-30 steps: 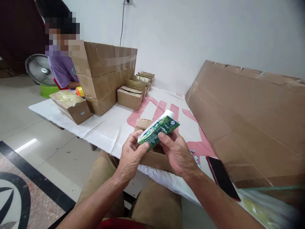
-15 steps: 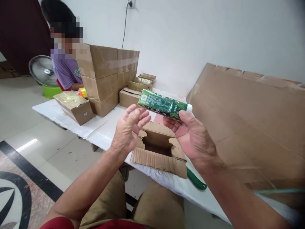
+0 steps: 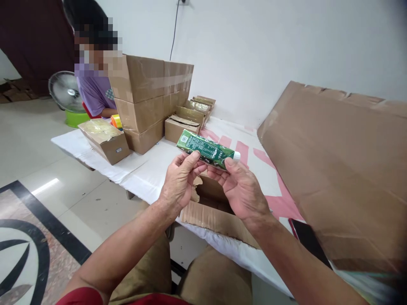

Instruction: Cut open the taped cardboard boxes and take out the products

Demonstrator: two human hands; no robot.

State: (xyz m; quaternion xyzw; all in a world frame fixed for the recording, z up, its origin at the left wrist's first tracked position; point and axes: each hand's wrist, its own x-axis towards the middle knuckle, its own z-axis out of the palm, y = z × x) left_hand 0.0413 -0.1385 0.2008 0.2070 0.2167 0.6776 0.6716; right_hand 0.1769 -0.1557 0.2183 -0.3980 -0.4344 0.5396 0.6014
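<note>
A green drink carton (image 3: 206, 148) with a white screw cap lies on its side in the air, held between my two hands. My left hand (image 3: 182, 176) pinches its lower edge near the middle, thumb on the printed face. At the cap end, my right hand (image 3: 240, 184) grips the carton with the thumb on top and the fingers underneath. Below them an open cardboard box (image 3: 219, 218) stands at the table's near edge, its flaps spread. My hands hide part of its opening.
Taped cartons (image 3: 144, 101) are stacked at the back left, with a smaller box (image 3: 104, 142) before them. More open boxes (image 3: 182, 127) line up behind. A large cardboard sheet (image 3: 337, 169) leans at right, near a phone (image 3: 310, 241). Another person (image 3: 95, 84) sits beyond the stack.
My left hand has closed onto the carton, which it was beside before with fingers spread. The carton has come slightly lower and to the left. The view has shifted, bringing the phone into sight.
</note>
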